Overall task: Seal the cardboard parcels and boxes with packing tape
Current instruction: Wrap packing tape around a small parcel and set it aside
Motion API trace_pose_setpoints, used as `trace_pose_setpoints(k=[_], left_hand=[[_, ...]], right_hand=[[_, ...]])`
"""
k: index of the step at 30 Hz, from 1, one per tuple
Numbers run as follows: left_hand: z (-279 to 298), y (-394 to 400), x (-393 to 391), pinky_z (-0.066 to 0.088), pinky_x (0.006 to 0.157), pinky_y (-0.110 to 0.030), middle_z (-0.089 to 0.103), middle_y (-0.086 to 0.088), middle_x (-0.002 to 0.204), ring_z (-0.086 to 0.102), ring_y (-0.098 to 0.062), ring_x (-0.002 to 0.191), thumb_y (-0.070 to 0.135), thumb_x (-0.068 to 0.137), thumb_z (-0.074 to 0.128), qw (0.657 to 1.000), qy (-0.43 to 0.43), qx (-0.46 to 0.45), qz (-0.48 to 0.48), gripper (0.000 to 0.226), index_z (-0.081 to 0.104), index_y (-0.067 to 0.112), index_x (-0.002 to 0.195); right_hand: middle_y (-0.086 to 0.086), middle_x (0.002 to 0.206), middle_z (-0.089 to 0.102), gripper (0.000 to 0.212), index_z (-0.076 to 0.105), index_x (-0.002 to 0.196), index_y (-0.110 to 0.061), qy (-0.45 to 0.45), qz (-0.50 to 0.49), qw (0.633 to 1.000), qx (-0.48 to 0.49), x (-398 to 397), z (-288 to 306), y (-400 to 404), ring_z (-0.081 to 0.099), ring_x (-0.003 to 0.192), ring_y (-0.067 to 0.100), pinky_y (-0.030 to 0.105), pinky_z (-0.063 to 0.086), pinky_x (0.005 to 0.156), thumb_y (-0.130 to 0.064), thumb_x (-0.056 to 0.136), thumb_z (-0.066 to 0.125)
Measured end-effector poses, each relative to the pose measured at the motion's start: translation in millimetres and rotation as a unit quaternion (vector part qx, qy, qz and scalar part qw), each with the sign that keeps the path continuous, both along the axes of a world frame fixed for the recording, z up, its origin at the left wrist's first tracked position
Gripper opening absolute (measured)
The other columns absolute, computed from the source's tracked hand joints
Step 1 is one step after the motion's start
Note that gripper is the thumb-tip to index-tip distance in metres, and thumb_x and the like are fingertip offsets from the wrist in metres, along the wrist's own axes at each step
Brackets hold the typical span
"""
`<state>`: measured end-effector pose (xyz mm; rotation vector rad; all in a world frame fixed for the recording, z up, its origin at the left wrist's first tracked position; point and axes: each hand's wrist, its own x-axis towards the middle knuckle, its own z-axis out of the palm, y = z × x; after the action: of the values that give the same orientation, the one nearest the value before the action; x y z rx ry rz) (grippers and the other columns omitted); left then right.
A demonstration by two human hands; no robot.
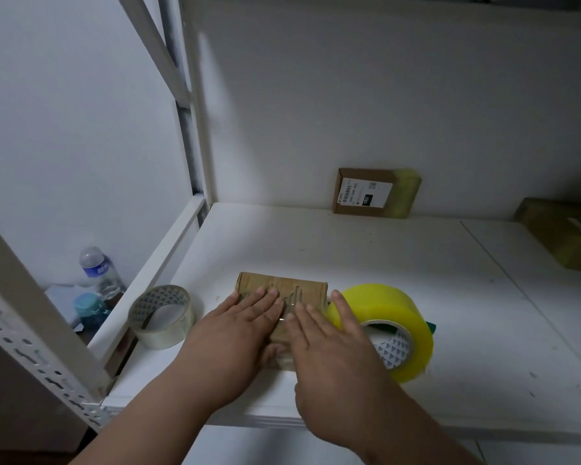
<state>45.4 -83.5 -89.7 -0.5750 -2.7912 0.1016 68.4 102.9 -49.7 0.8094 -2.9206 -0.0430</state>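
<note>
A small flat cardboard parcel (311, 287) lies on the white shelf (416, 297), with clear tape across its top. My left hand (239, 330) presses flat on its left half, fingers straight. My right hand (329, 347) presses flat on its right half, its fingers beside a large yellow tape roll (383, 307) that stands just right of the parcel. A smaller, nearly used clear tape roll (163, 317) lies to the left of the parcel.
A labelled cardboard parcel (376, 193) leans against the back wall. More taped boxes (564, 236) sit at the far right. White shelf uprights (195, 105) rise on the left; below them stand a water bottle (98, 266) and a teal-lidded jar (89, 308).
</note>
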Motion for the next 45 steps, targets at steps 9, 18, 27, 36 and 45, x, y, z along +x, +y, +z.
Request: trace_pose_setpoints(k=[9, 18, 27, 36, 45], left_hand=[[-0.7, -0.4, -2.8, 0.045, 0.104, -0.034, 0.06, 0.004, 0.136, 0.057, -0.012, 0.125, 0.056, 0.101, 0.012, 1.0, -0.006, 0.011, -0.004, 0.068, 0.063, 0.021, 0.13], [2.1, 3.1, -0.6, 0.028, 0.105, -0.032, 0.061, 0.002, 0.135, 0.058, -0.016, 0.124, 0.051, 0.089, 0.035, 1.0, -0.021, 0.013, 0.009, 0.059, 0.064, 0.019, 0.13], [1.4, 5.6, 4.5, 0.026, 0.108, -0.036, 0.058, -0.002, 0.139, 0.054, -0.023, 0.129, 0.053, 0.086, 0.038, 0.999, -0.026, 0.034, 0.013, 0.063, 0.061, 0.016, 0.132], [48.7, 39.8, 0.8, -0.004, 0.121, -0.051, -0.007, 0.003, 0.164, -0.008, -0.016, 0.151, 0.078, 0.07, 0.057, 0.992, -0.119, 0.041, 0.022, 0.096, 0.03, 0.024, 0.144], [50.3, 41.1, -19.2, 0.016, 0.116, -0.059, 0.021, 0.004, 0.148, 0.023, -0.023, 0.139, 0.089, 0.048, 0.049, 0.982, -0.165, 0.091, -0.009, 0.119, -0.005, 0.053, 0.148]], right_hand=[[0.026, 0.109, 0.07, 0.065, 0.074, 0.104, 0.003, 0.046, -0.074, 0.996, -0.003, 1.6, -15.9, -18.7, 0.071, 0.099, 0.035, 0.05, 0.014, 0.111, -0.042, 0.057, 0.073], [0.027, 0.103, 0.071, 0.068, 0.075, 0.1, 0.003, 0.106, -0.056, 0.992, -0.031, 1.3, -16.7, -19.0, 0.071, 0.094, 0.035, 0.047, 0.024, 0.103, -0.04, 0.048, 0.08], [0.003, 0.139, 0.044, 0.068, 0.054, 0.128, -0.024, 0.14, -0.139, 0.915, -0.352, -11.3, 21.3, 74.4, 0.039, 0.13, 0.022, 0.044, 0.022, 0.105, -0.027, 0.06, 0.048], [0.013, 0.113, 0.067, 0.073, 0.059, 0.118, -0.034, -0.335, -0.155, 0.675, -0.638, -33.4, -27.0, 126.1, 0.063, 0.108, 0.036, 0.067, 0.045, 0.095, -0.018, 0.048, 0.073], [0.006, 0.109, 0.072, 0.066, 0.06, 0.122, -0.027, -0.251, -0.087, 0.691, -0.673, -32.4, 7.7, 117.3, 0.069, 0.101, 0.031, 0.048, 0.058, 0.084, -0.017, 0.06, 0.082]])
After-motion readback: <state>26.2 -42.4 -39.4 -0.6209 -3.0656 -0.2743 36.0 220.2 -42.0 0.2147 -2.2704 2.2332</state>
